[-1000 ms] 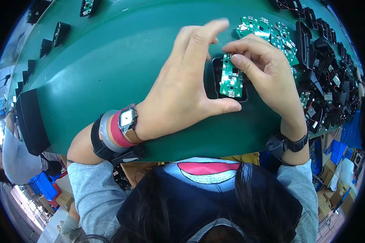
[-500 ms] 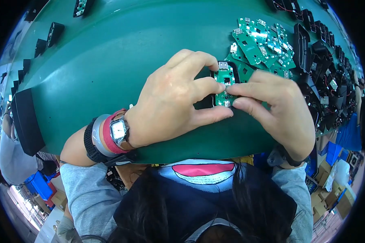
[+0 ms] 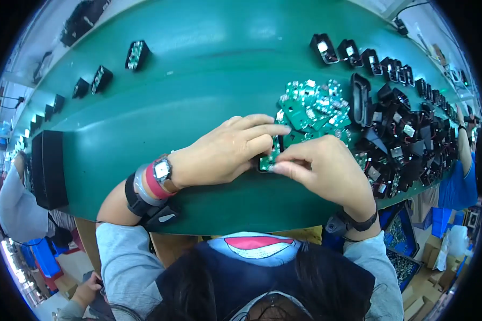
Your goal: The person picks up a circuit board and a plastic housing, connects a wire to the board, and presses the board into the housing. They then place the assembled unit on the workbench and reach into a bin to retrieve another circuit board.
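A green circuit board (image 3: 266, 162) sits in a small black casing on the table in front of me, mostly covered by my fingers. From the left, my left hand (image 3: 219, 152) reaches over it, its fingers bent around the casing. My right hand (image 3: 329, 168) is at the board's right side, with thumb and forefinger brought together over it. Whatever those fingertips pinch is hidden. Just beyond my hands lies a loose pile of green circuit boards (image 3: 313, 109).
Black casings with wires and parts form a heap (image 3: 404, 142) on the right. An elongated black shell (image 3: 361, 99) lies beside it. A row of casings (image 3: 348, 52) runs along the far right; a black box (image 3: 49, 168) stands left. Other people sit at both sides.
My view has tilted up, showing more of the far table. My left fingers have stretched further over the board, and my right hand has shifted toward its near end.
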The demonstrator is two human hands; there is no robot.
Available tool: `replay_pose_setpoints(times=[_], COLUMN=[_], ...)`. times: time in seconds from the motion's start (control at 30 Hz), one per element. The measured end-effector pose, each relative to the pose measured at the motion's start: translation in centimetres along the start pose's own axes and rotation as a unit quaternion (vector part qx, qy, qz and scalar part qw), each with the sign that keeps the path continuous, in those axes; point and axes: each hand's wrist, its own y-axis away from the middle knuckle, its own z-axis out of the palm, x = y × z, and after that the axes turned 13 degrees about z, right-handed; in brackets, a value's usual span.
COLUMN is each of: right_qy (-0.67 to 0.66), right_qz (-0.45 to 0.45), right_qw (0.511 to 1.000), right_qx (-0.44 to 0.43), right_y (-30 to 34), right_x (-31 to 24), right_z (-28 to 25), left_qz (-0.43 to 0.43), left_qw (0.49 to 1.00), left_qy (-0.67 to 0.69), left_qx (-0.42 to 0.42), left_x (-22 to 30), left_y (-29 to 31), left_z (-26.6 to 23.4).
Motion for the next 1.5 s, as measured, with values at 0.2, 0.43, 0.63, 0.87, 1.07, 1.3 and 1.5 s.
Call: replay_pose_setpoints(times=[0.2, 0.43, 0.63, 0.87, 1.07, 1.3, 1.5], right_qy=[-0.255, -0.157, -0.109, -0.171, -0.124, 0.007, 0.148], right_qz=[0.038, -0.097, -0.108, -0.009, -0.08, -0.068, -0.061], right_qw=[0.947, 0.953, 0.959, 0.922, 0.926, 0.931, 0.949], right_qx=[0.192, 0.24, 0.239, 0.348, 0.346, 0.359, 0.271], right_y=[0.6, -0.3, -0.3, -1.8, -2.1, -2.9, -2.4], right_x=[0.8, 0.1, 1.3, 2.2, 1.9, 2.7, 3.0], right_z=[-1.4, 0.8, 1.4, -0.4, 1.5, 2.0, 3.4], left_qz=[0.021, -0.219, -0.162, 0.015, 0.15, 0.083, 0.053], left_qw=[0.999, 0.908, 0.885, 0.956, 0.907, 0.863, 0.835], left_qy=[-0.028, -0.315, -0.396, -0.28, -0.393, -0.492, -0.544], left_qx=[0.004, 0.169, 0.182, 0.093, -0.008, -0.076, -0.066], left_x=[0.1, -11.7, -10.9, -8.9, -17.8, -15.6, -9.0], left_y=[-0.4, -0.2, -0.5, -10.1, -18.4, -17.5, -13.3], left_z=[-1.7, -6.8, -8.0, -3.6, -1.6, -3.5, -5.9])
